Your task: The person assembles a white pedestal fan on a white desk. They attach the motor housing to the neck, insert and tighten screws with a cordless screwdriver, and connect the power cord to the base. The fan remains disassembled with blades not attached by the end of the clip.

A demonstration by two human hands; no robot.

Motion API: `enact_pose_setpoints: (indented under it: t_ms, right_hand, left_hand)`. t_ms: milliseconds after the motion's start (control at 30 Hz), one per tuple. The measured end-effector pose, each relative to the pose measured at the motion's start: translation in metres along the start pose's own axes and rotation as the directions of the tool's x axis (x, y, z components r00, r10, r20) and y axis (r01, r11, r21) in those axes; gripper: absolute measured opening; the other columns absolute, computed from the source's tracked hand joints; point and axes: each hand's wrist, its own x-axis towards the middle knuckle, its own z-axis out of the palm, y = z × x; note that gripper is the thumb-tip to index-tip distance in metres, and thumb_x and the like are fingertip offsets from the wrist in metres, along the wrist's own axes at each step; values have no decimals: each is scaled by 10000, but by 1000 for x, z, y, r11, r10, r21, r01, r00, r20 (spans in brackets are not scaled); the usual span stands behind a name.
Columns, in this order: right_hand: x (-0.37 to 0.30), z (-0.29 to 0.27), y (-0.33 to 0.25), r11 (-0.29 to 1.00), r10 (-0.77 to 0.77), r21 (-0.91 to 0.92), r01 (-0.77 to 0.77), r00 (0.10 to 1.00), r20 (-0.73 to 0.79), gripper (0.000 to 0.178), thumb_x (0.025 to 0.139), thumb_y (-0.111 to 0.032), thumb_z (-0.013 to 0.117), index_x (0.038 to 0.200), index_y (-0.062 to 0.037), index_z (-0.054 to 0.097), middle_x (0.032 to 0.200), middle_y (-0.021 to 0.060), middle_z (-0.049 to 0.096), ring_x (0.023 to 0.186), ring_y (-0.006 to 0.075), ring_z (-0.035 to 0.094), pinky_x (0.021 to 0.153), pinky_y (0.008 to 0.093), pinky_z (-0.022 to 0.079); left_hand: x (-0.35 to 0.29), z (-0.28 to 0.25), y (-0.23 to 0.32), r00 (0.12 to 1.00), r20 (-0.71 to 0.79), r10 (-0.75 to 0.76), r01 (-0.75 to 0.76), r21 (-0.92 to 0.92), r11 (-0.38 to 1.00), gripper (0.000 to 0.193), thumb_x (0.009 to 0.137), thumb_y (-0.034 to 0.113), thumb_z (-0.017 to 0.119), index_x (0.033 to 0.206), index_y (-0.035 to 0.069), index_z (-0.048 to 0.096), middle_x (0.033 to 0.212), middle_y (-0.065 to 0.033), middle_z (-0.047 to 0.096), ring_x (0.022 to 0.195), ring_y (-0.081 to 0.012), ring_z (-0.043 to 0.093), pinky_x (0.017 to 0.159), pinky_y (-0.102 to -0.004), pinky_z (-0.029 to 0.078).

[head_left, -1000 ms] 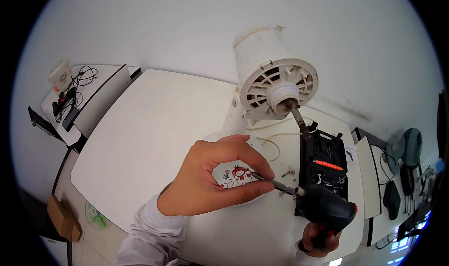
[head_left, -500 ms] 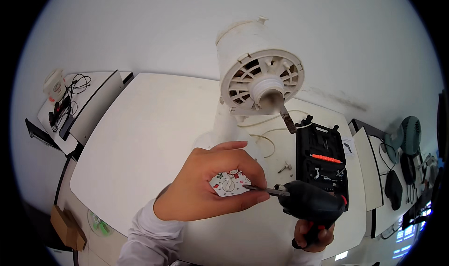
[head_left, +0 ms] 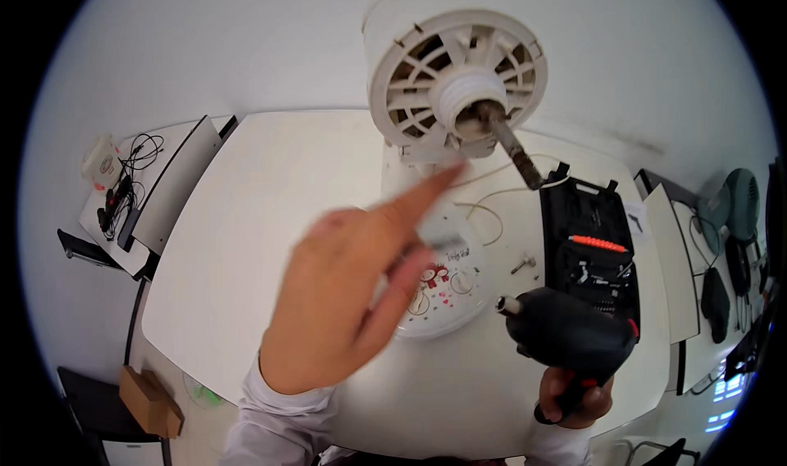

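My right hand (head_left: 578, 399) grips the handle of a black cordless screwdriver (head_left: 574, 331) with red accents; its chuck (head_left: 508, 305) has no bit in it. My left hand (head_left: 348, 277) is smeared by motion, index finger stretched toward the fan motor. A blurred grey screwdriver bit (head_left: 447, 243) sticks out by its thumb, seemingly pinched there. Ahead stands a white fan's motor housing (head_left: 459, 81) with a slotted front and a rusty shaft (head_left: 516, 150) jutting out. Below my left hand lies the fan's round white base (head_left: 451, 310) with cartoon prints and knobs.
On the white table (head_left: 246, 220), a black tool case (head_left: 586, 257) with an orange flexible shaft (head_left: 598, 243) lies open at right. Small metal parts (head_left: 523, 263) and a pale cord (head_left: 496, 220) lie beside it. Side tables hold cables (head_left: 123, 191) and a green fan (head_left: 738, 204).
The bit has come out of the screwdriver's chuck. My left hand has moved away from the chuck and straightened its index finger. The view has shifted, and the fan motor appears closer.
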Motion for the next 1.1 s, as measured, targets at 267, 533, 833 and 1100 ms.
enact_pose_setpoints:
  t_ms: [267, 533, 833, 1100]
  right_hand:
    - [10, -8, 2, 992, -126, -1, 127, 982, 138, 585, 811, -271, 556, 1152, 147, 331, 784, 197, 515, 333, 153, 445, 276, 230, 384]
    - [20, -13, -1, 990, -130, 64, 128, 991, 41, 549, 833, -298, 527, 1148, 113, 343, 839, 136, 469, 349, 122, 427, 287, 219, 355]
    - [23, -30, 8, 978, -125, 172, 116, 991, 41, 472, 890, -298, 484, 1116, 80, 311, 916, 142, 438, 387, 133, 425, 307, 245, 384]
    - [30, -28, 17, 982, -103, 143, 123, 985, -137, 487, 879, -280, 490, 1167, 60, 294, 885, 97, 452, 363, 114, 395, 289, 236, 354]
  left_hand:
    - [0, -8, -3, 989, 50, -141, 118, 314, 942, 747, 649, -43, 547, 1369, 43, 365, 559, -31, 477, 550, -160, 468, 690, -299, 394]
    - [-4, -15, -6, 922, 302, -243, 72, 483, 873, 845, 694, -48, 594, 1427, 41, 184, 633, -8, 523, 581, -180, 532, 846, -369, 396]
    - [-8, -18, -5, 884, 356, -302, 50, 570, 820, 877, 736, -22, 621, 1432, 26, 89, 707, -19, 556, 634, -198, 585, 843, -408, 419]
    - [-3, -7, -18, 943, 259, -208, 47, 514, 857, 861, 710, -27, 634, 1410, -26, 134, 672, -11, 539, 569, -196, 557, 823, -373, 418]
